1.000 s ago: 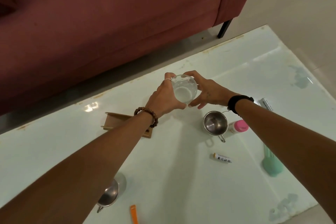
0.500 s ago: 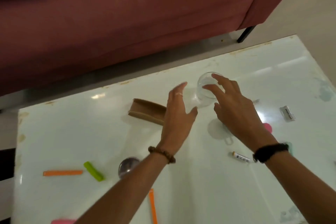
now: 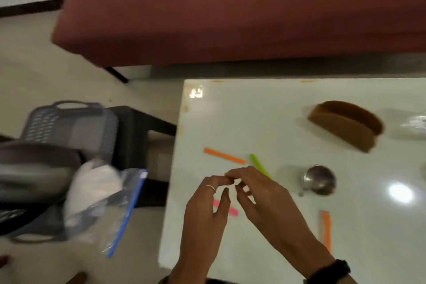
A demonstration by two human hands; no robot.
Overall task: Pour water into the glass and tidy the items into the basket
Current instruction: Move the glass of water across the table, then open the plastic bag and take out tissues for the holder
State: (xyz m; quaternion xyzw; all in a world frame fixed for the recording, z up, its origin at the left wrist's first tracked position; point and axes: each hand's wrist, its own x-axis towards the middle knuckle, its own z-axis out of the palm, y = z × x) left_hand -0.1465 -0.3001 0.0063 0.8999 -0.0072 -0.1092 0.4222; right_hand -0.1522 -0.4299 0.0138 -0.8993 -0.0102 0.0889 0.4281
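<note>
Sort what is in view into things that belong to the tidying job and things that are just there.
Job:
grey basket
orange clip
green clip
pink clip
second orange clip
steel cup
brown holder

Just there:
sofa
black stool

Both forearms are bare, with no sleeves reaching into view. The left hand (image 3: 205, 212) wears a thin silver ring (image 3: 211, 188) on one finger, a plain pale band with no stone that I can make out, and at the very bottom edge a sliver of something dark sits at that wrist, too cut off to tell what it is. The right hand (image 3: 265, 200) carries no ring that shows, but its wrist is wrapped by a black band (image 3: 329, 271), broad and matte like a watch strap or fitness band, its face hidden from here.
</note>
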